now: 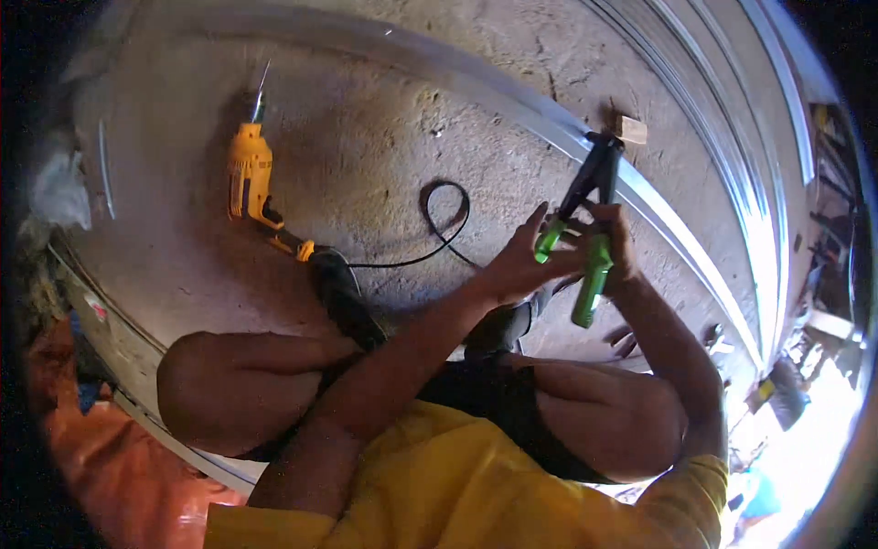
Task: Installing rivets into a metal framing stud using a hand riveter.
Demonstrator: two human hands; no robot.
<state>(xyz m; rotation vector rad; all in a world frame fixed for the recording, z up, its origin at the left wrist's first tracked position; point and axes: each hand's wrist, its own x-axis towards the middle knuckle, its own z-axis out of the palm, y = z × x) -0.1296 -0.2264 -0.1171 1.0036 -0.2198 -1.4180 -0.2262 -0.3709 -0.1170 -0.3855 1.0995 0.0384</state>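
Observation:
A hand riveter (602, 174) with a black body and green grips is in front of me, its handles spread apart. My left hand (530, 261) is closed at the left green grip, some of its fingers hidden behind the tool. My right hand (620, 247) wraps round the other grip, which hangs lower. The riveter's head is at a long shiny metal profile (677, 227) that crosses the floor; whether it touches the metal I cannot tell. Just beyond the head lies a small wooden block (631, 130).
A yellow power drill (249, 174) with a long bit lies at the left, its black cable (466, 206) looping toward my feet. Several long metal profiles (754, 215) run along the right. Orange sheeting (137, 476) covers the lower left. Assorted clutter (828, 325) sits at the far right.

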